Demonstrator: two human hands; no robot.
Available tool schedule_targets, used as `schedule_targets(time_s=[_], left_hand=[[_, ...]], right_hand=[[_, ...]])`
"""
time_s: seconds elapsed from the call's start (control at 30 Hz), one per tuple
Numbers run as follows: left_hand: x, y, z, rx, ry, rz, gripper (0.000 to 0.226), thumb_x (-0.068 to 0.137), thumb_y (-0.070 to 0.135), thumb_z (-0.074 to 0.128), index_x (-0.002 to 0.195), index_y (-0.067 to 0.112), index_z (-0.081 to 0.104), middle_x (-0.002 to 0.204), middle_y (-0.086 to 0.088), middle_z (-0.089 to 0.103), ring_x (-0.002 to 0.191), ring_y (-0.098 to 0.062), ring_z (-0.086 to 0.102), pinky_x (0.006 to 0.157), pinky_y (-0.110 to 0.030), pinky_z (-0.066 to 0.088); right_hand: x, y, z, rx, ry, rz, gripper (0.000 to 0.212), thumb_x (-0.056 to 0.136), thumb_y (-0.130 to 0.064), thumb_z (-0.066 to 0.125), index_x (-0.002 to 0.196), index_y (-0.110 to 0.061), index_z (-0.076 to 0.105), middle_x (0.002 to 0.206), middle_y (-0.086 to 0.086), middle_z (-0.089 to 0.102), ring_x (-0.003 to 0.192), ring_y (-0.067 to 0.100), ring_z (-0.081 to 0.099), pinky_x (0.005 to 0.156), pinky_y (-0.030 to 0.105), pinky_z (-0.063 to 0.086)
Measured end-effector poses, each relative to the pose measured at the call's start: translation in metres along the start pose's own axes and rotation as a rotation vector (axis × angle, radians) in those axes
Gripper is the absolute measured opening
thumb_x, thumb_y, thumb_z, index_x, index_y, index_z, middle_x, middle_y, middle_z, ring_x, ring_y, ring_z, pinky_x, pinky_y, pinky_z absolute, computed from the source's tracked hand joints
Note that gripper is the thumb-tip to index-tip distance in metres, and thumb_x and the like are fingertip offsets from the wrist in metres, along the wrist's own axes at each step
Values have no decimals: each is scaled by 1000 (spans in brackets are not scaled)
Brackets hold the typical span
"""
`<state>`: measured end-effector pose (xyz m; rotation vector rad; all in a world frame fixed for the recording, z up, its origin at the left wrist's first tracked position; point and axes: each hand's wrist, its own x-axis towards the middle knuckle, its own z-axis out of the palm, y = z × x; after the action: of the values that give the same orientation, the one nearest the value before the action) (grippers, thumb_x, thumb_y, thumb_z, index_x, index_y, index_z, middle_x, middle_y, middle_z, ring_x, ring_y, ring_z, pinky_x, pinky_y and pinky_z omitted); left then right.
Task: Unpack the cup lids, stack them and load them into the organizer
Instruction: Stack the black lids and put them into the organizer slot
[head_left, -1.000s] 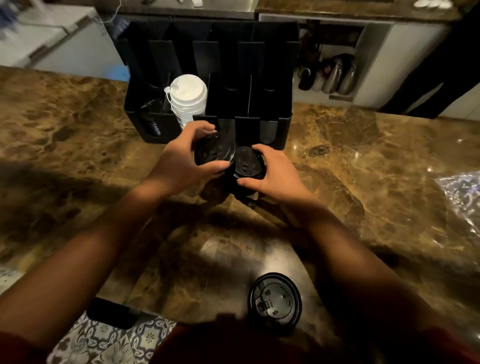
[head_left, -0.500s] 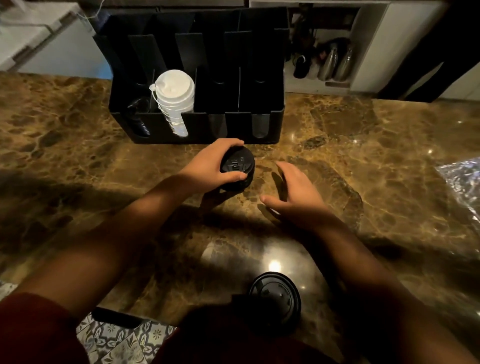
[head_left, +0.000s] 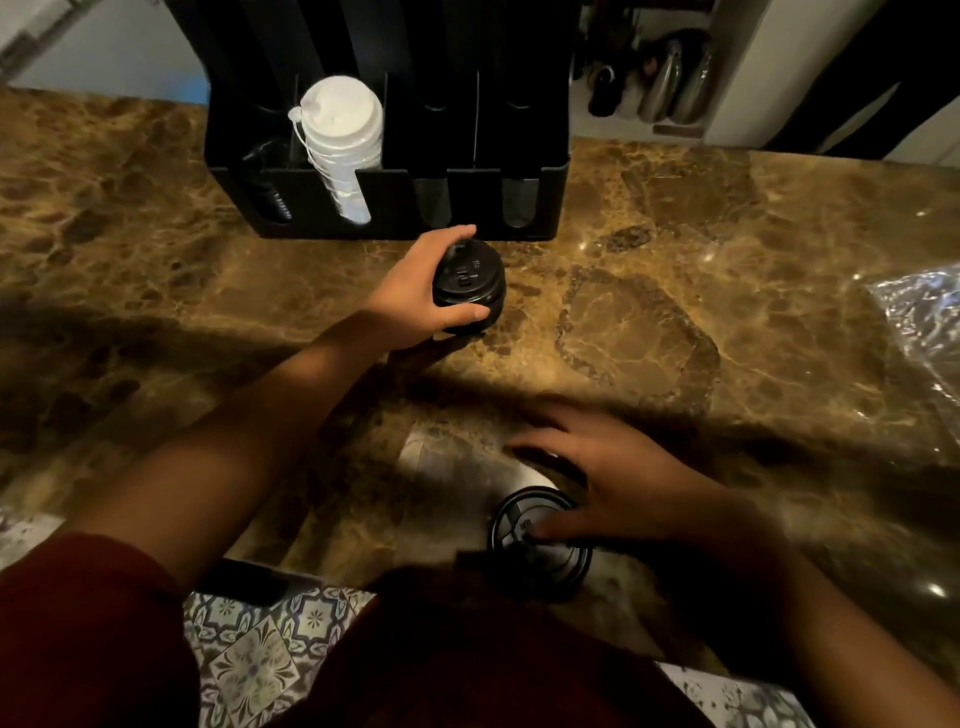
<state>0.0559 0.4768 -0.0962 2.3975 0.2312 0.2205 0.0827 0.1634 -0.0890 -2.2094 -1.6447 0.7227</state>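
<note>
The left hand (head_left: 415, 299) has its grip curled round a short stack of black lids (head_left: 469, 283) standing on the surface (head_left: 649, 322) just in front of the organizer (head_left: 387, 202). The right hand (head_left: 623, 493), fingers loosely spread and holding nothing, reaches over one loose black lid (head_left: 540, 545); whether it touches is blurred. A hurried pinch could skid that lid off the near edge. Counted: one black stack, one loose lid, one white lid stack (head_left: 340, 140) in the organizer.

one organizer (head_left: 384, 202), two lid stacks (head_left: 469, 283) (head_left: 340, 140), one loose lid (head_left: 540, 545), two hands (head_left: 410, 301) (head_left: 623, 488)
</note>
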Motion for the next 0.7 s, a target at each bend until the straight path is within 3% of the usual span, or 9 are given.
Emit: schedule_targets(time_s=[0.1,0.23,0.37,0.5,0.6,0.7], left_hand=[[0,-1,5,10,21,7,99,79,32,88,159,18,31,155,-8,42,142,-15,41,118,-23,29],[-3,0,9,30,39,1,97,79,36,86,159,20,32,155,-6,40,143,-16,41,117,-24,30],[-8,2,12,37,60,6,94,79,38,84,157,19,35,155,-5,41,143,-16,42,118,-27,33],[-14,6,15,33,70,13,91,81,32,85,156,16,37,154,-7,41,143,-17,41,119,-27,32],[-19,9,17,37,71,24,89,81,29,86,155,15,38,154,-8,42,143,-16,41,116,-17,29],[-24,12,17,36,71,42,90,80,26,87,155,15,40,153,-7,42,141,-11,40,114,-9,24]], right_hand=[[-12,-2,7,-45,-1,-67,96,77,-77,73,157,-34,40,169,3,31,155,19,27,124,36,28],[-26,-3,14,87,-58,-69,118,61,-88,76,160,-46,29,175,-6,16,162,13,8,126,39,17],[-37,1,23,9,-61,-149,103,70,-83,75,158,-45,37,175,-6,14,163,14,1,128,37,10],[-24,8,18,8,59,-165,61,85,-56,78,140,-32,66,165,2,42,158,24,26,124,43,31],[-8,15,12,200,182,-93,45,82,-44,87,119,-21,78,138,5,68,130,22,62,107,45,49],[9,19,4,417,289,53,39,81,-54,82,107,-25,81,109,-9,76,105,7,70,94,37,55]])
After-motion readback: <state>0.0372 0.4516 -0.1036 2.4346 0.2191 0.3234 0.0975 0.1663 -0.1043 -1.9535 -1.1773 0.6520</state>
